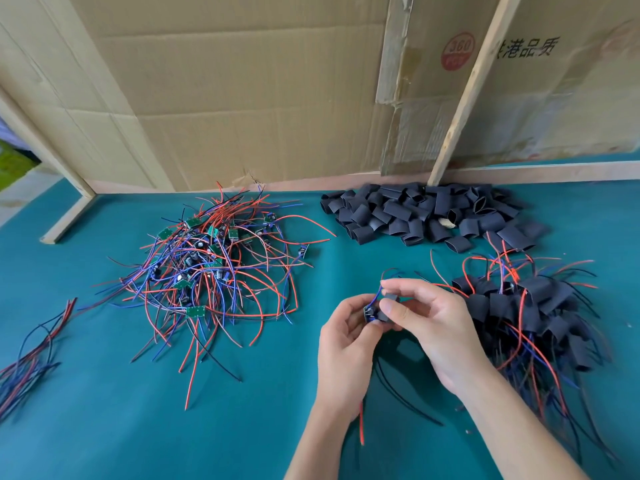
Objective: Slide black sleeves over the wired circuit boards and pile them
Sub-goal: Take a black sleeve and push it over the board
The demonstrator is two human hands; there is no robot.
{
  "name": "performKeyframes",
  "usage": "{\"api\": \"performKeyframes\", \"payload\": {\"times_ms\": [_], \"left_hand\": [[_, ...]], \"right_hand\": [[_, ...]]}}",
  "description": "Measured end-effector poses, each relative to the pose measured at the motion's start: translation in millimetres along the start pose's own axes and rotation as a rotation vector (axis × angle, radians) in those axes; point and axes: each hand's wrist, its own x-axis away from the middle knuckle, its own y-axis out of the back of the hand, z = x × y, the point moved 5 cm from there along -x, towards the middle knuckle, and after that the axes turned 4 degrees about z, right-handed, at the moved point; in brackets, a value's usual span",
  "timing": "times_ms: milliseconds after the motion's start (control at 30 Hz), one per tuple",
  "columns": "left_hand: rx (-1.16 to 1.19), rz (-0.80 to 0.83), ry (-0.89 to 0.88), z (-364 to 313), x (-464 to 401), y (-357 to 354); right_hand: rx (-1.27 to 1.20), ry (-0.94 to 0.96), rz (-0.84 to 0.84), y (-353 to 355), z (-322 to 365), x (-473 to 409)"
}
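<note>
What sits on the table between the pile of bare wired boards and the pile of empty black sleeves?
Head view: only bare green table, crossed by a few red wire ends straying from the bare boards pile toward the empty sleeves pile.

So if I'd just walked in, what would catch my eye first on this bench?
Probably the tangle of red, blue and black wires with green circuit boards, heaped at centre left on the teal table. Next, the heap of empty black sleeves along the back edge, and the pile of sleeved boards at the right. In front, the left hand and right hand hold one wired board and a sleeve between them.
</note>
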Motion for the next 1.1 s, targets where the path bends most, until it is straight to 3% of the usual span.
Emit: {"api": "performKeyframes", "payload": {"times_ms": [133,433,733,900,1100], "left_hand": [[0.015,0.02,-0.016,-0.6,-0.1,-1.7],[-0.019,-0.061,-0.02,0.1,1.8,2.6],[0.143,-0.049,-0.026,-1.1,0.7,7.5],[0.303,-0.047,0.048,-1.1,-1.3,13.4],[0.292,-0.055,0.069,-0.2,-1.1,12.5]], "right_hand": [[0.08,0.038,-0.031,0.5,0.5,-0.9],[-0.016,0.027,-0.125,9.6,-3.8,-1.9],[0.021,0.039,-0.478,42.1,-14.1,-6.0],[-0.111,0.053,-0.555,47.5,-9.8,-3.8],[-0.32,0.061,-0.586,47.2,9.2,-13.6]]}}
